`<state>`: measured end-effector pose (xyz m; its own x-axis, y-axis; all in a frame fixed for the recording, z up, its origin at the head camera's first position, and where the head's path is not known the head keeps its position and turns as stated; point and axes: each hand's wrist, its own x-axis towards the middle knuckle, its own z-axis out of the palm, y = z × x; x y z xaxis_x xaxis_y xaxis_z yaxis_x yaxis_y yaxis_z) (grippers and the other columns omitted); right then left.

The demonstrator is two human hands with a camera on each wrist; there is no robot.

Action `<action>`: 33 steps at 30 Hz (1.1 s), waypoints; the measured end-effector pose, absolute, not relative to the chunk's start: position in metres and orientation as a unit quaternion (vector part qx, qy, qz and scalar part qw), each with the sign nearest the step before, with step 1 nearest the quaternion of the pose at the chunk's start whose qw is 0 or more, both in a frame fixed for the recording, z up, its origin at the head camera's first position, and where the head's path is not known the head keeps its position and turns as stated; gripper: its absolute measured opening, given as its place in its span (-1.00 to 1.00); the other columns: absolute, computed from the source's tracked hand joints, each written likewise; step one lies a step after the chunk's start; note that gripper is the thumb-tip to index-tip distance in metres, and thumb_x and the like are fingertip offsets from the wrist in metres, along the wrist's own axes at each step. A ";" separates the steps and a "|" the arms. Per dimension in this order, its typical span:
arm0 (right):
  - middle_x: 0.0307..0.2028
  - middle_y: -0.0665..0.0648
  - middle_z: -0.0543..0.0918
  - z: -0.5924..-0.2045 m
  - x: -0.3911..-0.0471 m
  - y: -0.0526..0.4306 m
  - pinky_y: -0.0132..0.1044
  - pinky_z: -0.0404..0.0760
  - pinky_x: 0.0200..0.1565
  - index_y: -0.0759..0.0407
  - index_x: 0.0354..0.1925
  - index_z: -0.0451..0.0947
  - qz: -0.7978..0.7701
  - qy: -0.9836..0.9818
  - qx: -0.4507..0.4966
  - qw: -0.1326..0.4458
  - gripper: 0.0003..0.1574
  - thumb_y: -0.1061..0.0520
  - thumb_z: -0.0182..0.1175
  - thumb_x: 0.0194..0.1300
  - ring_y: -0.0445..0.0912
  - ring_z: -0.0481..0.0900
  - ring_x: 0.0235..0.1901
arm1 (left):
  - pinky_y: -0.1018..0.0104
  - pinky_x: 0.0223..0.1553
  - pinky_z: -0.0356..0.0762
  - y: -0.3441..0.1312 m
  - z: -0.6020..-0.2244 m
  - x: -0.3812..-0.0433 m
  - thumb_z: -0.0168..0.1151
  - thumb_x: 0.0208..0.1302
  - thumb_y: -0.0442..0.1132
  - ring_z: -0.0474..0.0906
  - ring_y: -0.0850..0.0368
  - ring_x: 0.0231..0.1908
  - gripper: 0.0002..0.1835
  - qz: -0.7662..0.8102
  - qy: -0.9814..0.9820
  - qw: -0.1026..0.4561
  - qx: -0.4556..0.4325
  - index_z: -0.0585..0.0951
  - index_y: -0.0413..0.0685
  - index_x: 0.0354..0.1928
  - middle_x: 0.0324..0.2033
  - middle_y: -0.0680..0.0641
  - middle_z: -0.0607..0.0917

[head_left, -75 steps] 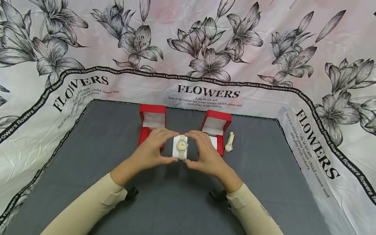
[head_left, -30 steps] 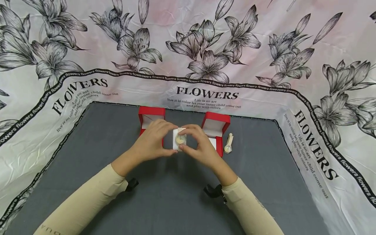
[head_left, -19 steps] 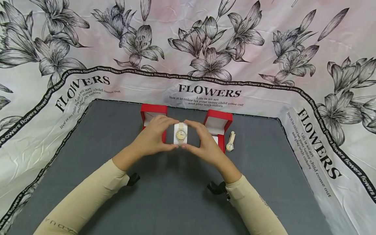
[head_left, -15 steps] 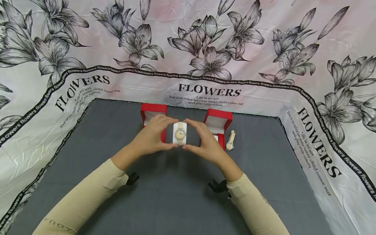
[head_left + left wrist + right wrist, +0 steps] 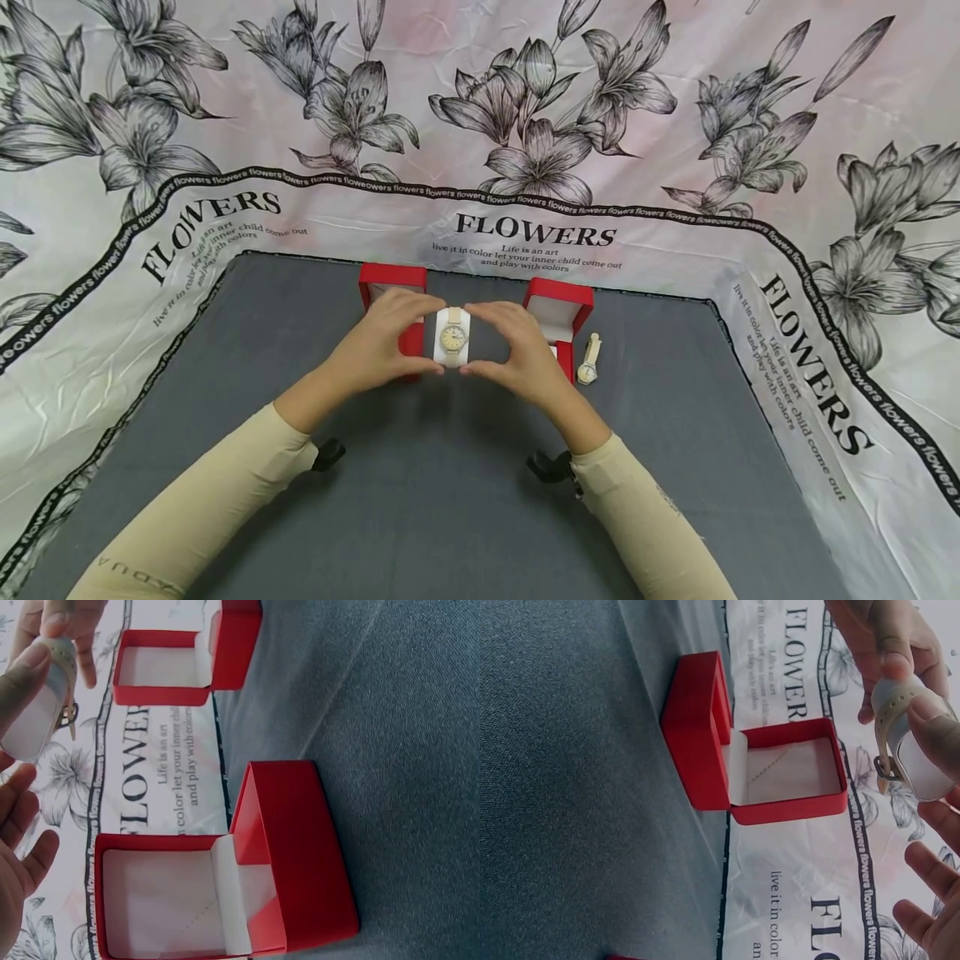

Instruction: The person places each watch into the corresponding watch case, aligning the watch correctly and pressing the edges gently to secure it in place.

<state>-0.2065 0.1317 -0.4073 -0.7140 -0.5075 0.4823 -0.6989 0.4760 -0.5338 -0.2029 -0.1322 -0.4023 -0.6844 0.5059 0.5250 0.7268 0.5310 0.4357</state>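
A cream-strapped wristwatch (image 5: 453,337) is wrapped round a small white cushion (image 5: 31,726), raised over the cloth between both hands. My left hand (image 5: 378,337) grips the cushion's left side, thumb at the near end and fingers at the far end. Opposite it, my right hand (image 5: 521,350) pinches the right side in the same way. The dial faces up toward the head view. Seen from the right wrist, the strap's buckle (image 5: 886,768) hangs on the underside, with a loose strap end beside it.
Two red boxes stand with lids raised at the back: a left box (image 5: 392,275), partly behind the left hand, and a right box (image 5: 558,292). A second cream watch (image 5: 589,362) lies right of them on the grey cloth (image 5: 450,517). Flower-printed fabric (image 5: 540,150) rises behind.
Both hands have moved the cushion and watch farther from the body, then slightly left. One second ago my right fingers covered part of the watch; now they hold the cushion's ends.
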 end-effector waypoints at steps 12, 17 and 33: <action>0.31 0.07 0.58 -0.408 -0.216 0.118 0.15 0.28 0.36 0.04 0.44 0.43 0.349 -0.848 0.379 0.122 0.07 0.00 0.65 0.00 0.01 0.39 0.34 | -0.04 0.21 0.50 -0.147 -0.401 -0.205 0.74 -0.15 -0.01 0.39 0.03 0.23 -0.09 -0.334 -0.866 0.158 -0.338 0.56 -0.11 0.31 0.20 -0.08 0.60; 0.30 0.06 0.59 -0.405 -0.215 0.112 0.14 0.25 0.38 0.02 0.44 0.42 0.342 -0.855 0.373 0.115 0.05 -0.02 0.63 0.04 0.01 0.39 0.34 | -0.08 0.23 0.46 -0.153 -0.401 -0.206 0.74 -0.15 -0.03 0.40 0.01 0.22 -0.08 -0.333 -0.866 0.156 -0.338 0.56 -0.14 0.32 0.21 -0.10 0.61; 0.30 0.04 0.59 -0.415 -0.219 0.089 0.12 0.26 0.38 0.03 0.44 0.43 0.341 -0.868 0.349 0.089 0.02 -0.04 0.61 0.07 -0.04 0.40 0.32 | -0.09 0.18 0.51 -0.171 -0.410 -0.206 0.75 -0.16 -0.10 0.43 -0.03 0.18 -0.08 -0.337 -0.878 0.144 -0.309 0.56 -0.19 0.32 0.18 -0.13 0.66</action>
<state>-0.2189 0.0885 -0.4149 -0.7407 -0.5456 0.3920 -0.6666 0.5242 -0.5301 -0.2059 -0.1715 -0.4102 -0.7673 0.4457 0.4610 0.6397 0.5815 0.5025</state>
